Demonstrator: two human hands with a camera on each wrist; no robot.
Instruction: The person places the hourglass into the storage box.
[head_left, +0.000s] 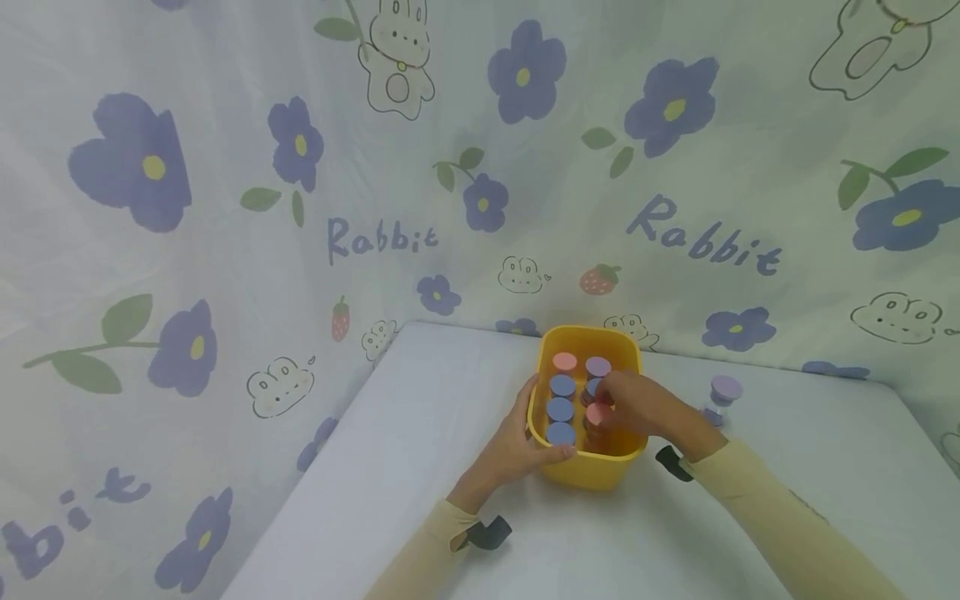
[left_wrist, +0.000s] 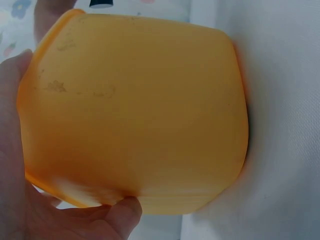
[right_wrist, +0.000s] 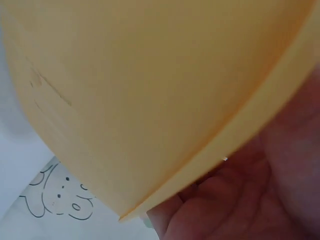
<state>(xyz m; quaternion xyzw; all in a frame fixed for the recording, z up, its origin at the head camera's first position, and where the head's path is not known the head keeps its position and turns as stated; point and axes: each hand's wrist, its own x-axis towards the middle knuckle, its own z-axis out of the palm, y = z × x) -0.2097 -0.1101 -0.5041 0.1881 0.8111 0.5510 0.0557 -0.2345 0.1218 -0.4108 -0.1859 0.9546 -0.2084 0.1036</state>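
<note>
A deep yellow plastic bin (head_left: pixel 592 475) stands on the white table with several small round-lidded jars inside. Blue-lidded jars (head_left: pixel 560 410) line its left side, a pink lid (head_left: pixel 565 362) and a purple lid (head_left: pixel 597 367) at the far end. My left hand (head_left: pixel 510 450) grips the bin's near left corner, thumb along the rim; the left wrist view shows fingers curled about its wall (left_wrist: pixel 140 110). Reaching over the right rim, my right hand (head_left: pixel 637 404) holds a pink-lidded jar (head_left: pixel 597 414) inside. In the right wrist view the bin wall (right_wrist: pixel 125 90) hides the fingertips.
Right of the bin, a clear jar with a purple lid (head_left: pixel 726 389) stands on the table (head_left: pixel 337 500), with something blue at its base. A curtain (head_left: pixel 525 167) printed with flowers and rabbits hangs behind the table and at the left.
</note>
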